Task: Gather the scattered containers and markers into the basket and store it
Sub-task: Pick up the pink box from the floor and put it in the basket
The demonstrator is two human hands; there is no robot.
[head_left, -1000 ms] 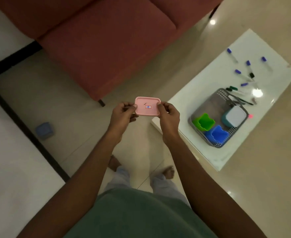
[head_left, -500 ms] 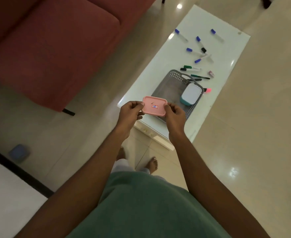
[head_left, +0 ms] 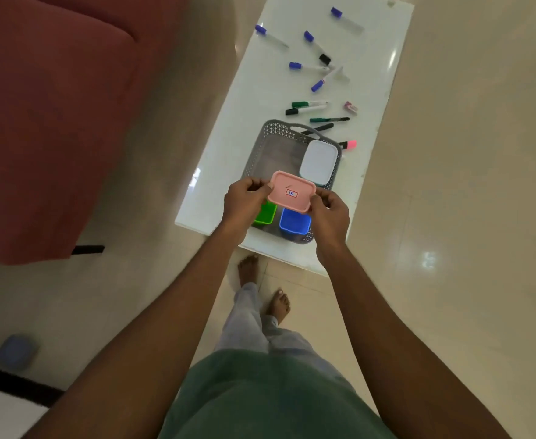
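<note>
I hold a pink lidded container (head_left: 292,192) with a small label between both hands, above the near end of the grey basket (head_left: 273,137). My left hand (head_left: 244,202) pinches its left edge and my right hand (head_left: 331,213) pinches its right edge. Inside the basket sit a green container (head_left: 266,213), a blue container (head_left: 294,221) and a white-lidded container (head_left: 318,162). Several markers lie scattered on the white table (head_left: 228,147) beyond the basket, among them blue-capped ones (head_left: 295,65), a green one (head_left: 307,104) and a pink highlighter (head_left: 349,144).
A red sofa (head_left: 54,122) stands to the left of the table. A small blue object (head_left: 16,350) lies on the tiled floor at lower left. My bare feet (head_left: 279,304) are just short of the table's near edge.
I have stepped up to the table, and the pink container, still held in both hands, now hovers over the basket's near end instead of in front of the table.
</note>
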